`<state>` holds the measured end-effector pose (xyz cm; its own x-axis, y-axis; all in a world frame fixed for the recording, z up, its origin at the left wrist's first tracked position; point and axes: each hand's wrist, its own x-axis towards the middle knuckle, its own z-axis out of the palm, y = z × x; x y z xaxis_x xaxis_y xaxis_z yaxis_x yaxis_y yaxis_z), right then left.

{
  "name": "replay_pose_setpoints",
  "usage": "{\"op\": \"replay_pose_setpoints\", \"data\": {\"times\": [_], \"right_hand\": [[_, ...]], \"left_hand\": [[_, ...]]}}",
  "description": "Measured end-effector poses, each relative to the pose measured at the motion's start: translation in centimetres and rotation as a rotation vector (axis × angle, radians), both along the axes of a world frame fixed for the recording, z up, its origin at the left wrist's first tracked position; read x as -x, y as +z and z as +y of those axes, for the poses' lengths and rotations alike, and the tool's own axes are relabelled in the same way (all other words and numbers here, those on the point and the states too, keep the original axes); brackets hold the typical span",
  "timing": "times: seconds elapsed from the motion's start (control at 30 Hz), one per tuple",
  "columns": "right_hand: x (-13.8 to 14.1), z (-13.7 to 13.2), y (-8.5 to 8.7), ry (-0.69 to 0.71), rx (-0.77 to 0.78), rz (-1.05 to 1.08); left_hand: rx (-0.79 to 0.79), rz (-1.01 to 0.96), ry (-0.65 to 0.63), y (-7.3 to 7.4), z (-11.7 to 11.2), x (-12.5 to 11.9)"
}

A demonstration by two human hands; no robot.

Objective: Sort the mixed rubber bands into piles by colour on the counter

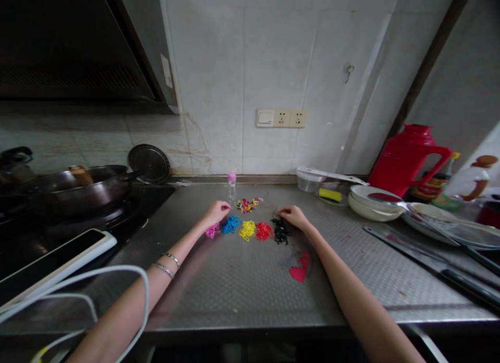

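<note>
Small rubber bands lie sorted by colour in a row on the steel counter [242, 279]: a pink pile [212, 230], a blue pile [230, 224], a yellow pile [247, 230], a red pile [264, 230] and a black pile [280, 230]. Behind them sits a mixed-colour pile [246, 204]. My left hand [216, 212] rests above the pink pile with fingers curled together. My right hand [294, 215] sits just above the black pile, fingers pinched; what either hand holds is too small to see.
A small clear bottle with a pink cap [232, 185] stands behind the piles. A wok [82, 188] sits on the stove at left, a phone [50, 261] with white cable near it. Bowls [375, 202], a red thermos jug [408, 157], plastic containers and knives [429, 261] crowd the right.
</note>
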<state>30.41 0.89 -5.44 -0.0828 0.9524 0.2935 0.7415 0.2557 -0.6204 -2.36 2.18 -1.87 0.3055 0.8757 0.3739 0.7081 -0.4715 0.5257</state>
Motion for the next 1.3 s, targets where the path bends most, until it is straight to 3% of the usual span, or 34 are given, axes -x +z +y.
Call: {"op": "replay_pose_setpoints", "data": {"times": [0.33,0.83,1.3], "right_hand": [[0.1,-0.4,0.2,-0.014,-0.021,0.008],[0.1,-0.3,-0.1,-0.065,-0.035,0.041],[0.3,-0.6,0.2,-0.078,-0.021,0.033]], "left_hand": [[-0.113,0.258,-0.066,-0.9,2.3,-3.9],[-0.052,0.293,0.024,0.2,2.8,-4.2],[-0.076,0.036,0.039,0.9,3.1,-3.8]]}}
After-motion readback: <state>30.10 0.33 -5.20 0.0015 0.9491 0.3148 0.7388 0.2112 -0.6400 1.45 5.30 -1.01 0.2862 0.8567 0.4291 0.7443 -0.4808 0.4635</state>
